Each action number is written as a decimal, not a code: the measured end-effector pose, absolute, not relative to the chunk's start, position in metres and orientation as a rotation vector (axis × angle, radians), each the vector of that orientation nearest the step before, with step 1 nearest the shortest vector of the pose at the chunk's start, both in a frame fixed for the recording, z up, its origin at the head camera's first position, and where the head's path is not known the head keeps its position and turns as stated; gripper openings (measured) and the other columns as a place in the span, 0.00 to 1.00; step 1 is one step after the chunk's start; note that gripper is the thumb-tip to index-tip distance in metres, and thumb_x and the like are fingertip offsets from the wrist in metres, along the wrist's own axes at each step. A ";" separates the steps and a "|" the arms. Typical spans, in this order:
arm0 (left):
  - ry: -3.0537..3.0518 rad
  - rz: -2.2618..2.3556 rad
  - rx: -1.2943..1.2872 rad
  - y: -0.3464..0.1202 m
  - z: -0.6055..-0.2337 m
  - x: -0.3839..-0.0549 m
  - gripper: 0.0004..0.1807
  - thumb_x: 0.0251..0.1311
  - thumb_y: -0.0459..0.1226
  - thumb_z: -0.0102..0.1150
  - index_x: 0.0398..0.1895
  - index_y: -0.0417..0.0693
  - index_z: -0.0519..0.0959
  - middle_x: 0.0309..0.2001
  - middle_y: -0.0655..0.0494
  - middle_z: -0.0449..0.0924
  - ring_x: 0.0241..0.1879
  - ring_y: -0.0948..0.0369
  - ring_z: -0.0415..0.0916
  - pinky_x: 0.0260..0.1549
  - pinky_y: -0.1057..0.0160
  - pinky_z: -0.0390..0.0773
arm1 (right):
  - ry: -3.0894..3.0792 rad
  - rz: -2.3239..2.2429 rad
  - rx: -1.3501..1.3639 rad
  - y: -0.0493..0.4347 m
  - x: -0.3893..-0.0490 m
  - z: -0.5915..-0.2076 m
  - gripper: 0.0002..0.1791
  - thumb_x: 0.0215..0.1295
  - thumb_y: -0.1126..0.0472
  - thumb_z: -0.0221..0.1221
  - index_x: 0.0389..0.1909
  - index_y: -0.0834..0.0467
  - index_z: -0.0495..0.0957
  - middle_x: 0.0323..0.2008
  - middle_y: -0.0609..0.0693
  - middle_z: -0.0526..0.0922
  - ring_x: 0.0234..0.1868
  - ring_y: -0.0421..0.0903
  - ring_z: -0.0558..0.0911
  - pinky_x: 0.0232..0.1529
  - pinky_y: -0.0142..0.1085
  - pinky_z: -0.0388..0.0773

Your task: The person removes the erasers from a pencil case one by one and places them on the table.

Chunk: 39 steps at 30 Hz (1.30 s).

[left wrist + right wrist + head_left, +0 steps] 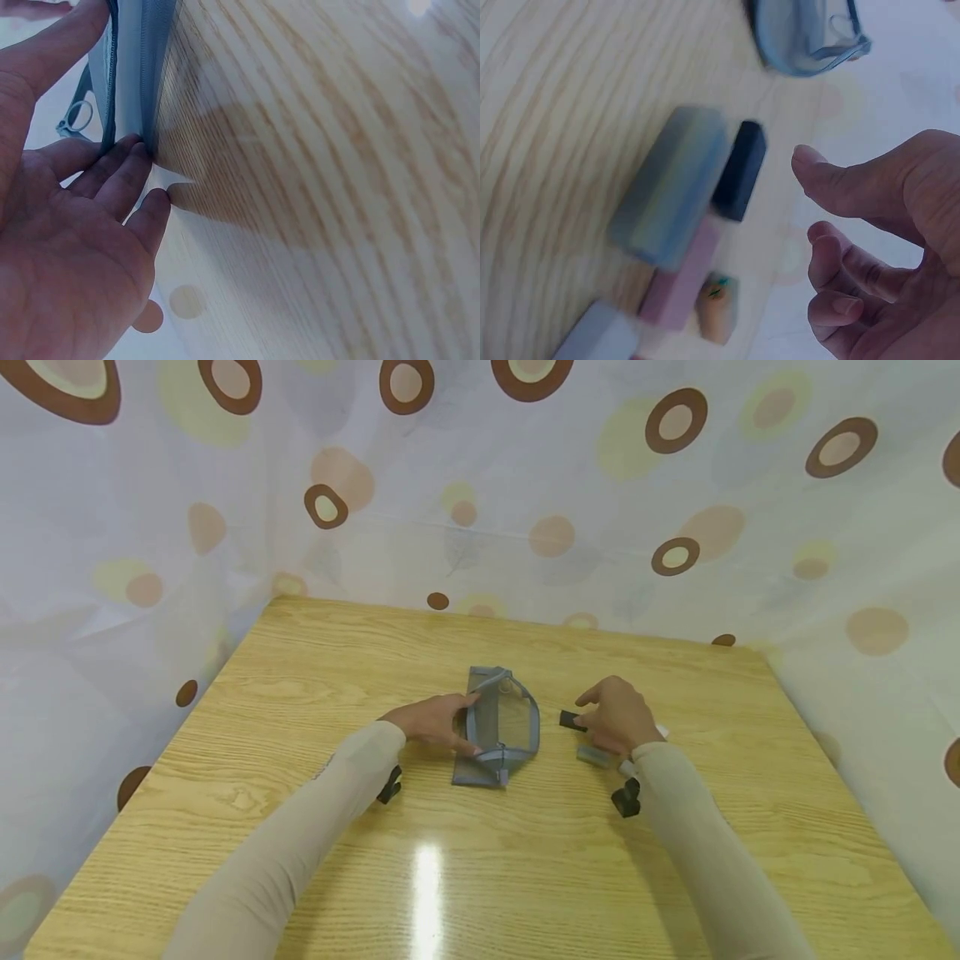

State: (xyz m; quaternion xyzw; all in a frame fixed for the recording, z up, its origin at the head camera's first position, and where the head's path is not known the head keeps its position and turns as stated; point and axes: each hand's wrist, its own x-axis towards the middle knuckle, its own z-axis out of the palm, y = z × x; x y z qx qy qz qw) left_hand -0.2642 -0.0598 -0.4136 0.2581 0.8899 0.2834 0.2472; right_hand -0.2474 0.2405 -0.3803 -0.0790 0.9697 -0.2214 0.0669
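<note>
A blue-grey mesh zip pouch (516,714) lies on the table with its mouth spread. My left hand (435,720) holds its left rim, the thumb and fingers set apart along the zip edge (112,82). My right hand (618,714) hovers right of the pouch, fingers loosely bent and nothing between them. Just by it lies a small black block (740,171). Beside that are a thicker block striped grey, yellow and blue (673,186), a pink block (681,281) and a small clear-wrapped piece with an orange shape (716,307). They look like erasers.
A pale grey block (598,334) lies near the pink one. The wooden table (360,652) meets a spotted white sheet (480,527) at its back and sides. A black device shows at each wrist, the right one (626,797) below the sleeve.
</note>
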 end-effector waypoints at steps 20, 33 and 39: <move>2.435 0.753 0.712 -0.060 -0.413 -0.262 0.54 0.52 0.54 0.67 0.75 0.51 0.45 0.73 0.51 0.50 0.71 0.53 0.49 0.66 0.52 0.58 | 2.691 -0.786 -0.605 0.186 -0.244 -0.382 0.09 0.52 0.60 0.70 0.36 0.57 0.87 0.40 0.47 0.84 0.51 0.53 0.76 0.52 0.49 0.75; 2.451 0.761 0.713 -0.058 -0.414 -0.262 0.55 0.52 0.53 0.67 0.75 0.47 0.45 0.73 0.49 0.49 0.71 0.53 0.48 0.67 0.53 0.55 | 2.668 -0.652 -0.621 0.175 -0.246 -0.383 0.12 0.46 0.61 0.73 0.34 0.57 0.87 0.41 0.51 0.85 0.54 0.57 0.77 0.55 0.51 0.73; 2.460 0.755 0.713 -0.058 -0.415 -0.260 0.55 0.52 0.54 0.67 0.75 0.46 0.44 0.73 0.47 0.49 0.71 0.52 0.48 0.67 0.53 0.55 | 2.701 -0.533 -0.629 0.172 -0.246 -0.384 0.14 0.45 0.58 0.74 0.35 0.57 0.87 0.42 0.52 0.85 0.51 0.56 0.79 0.50 0.49 0.77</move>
